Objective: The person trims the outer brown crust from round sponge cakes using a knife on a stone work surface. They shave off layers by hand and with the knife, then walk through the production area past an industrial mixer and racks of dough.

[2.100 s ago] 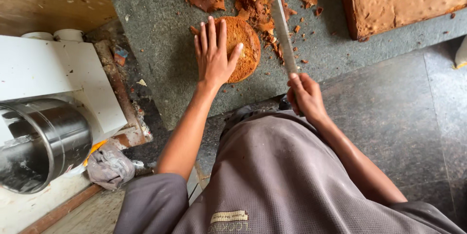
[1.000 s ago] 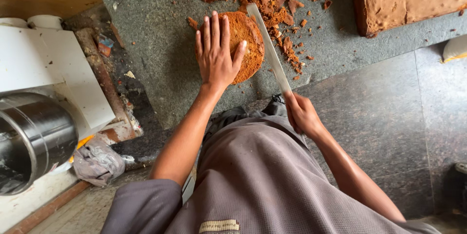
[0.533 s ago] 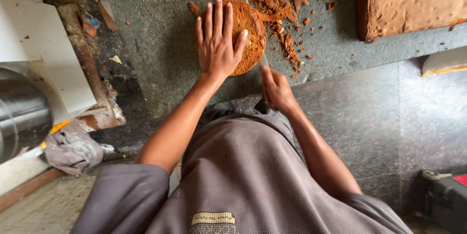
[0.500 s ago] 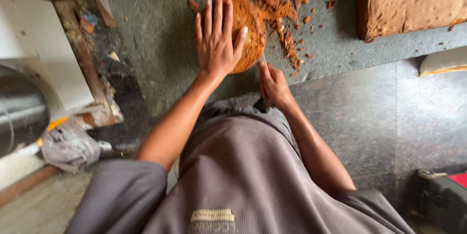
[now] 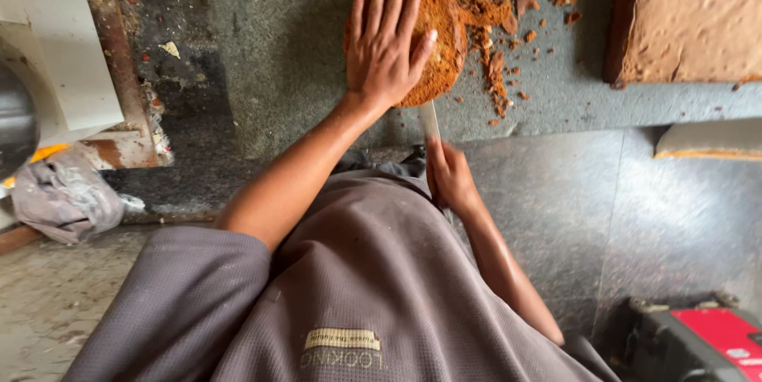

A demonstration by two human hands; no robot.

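A round brown cake [image 5: 439, 41] lies on the grey stone counter [image 5: 286, 49]. My left hand [image 5: 385, 41] rests flat on top of the cake, fingers spread. My right hand [image 5: 450, 176] is closed on the handle of a long knife [image 5: 429, 120] at the counter's front edge. The blade runs into the cake's near side, under my left hand, and most of it is hidden.
Brown crumbs and cut-off scraps [image 5: 492, 1] lie beside the cake. A large rectangular brown slab cake [image 5: 698, 17] sits at the right. A white machine with a metal drum [image 5: 48, 72] stands at the left, a crumpled bag [image 5: 63, 195] below it, a red device [image 5: 706, 334] on the floor.
The knife has come from beside the cake's right to its near edge, and the blade has gone in under my left hand. My left hand stays on top.
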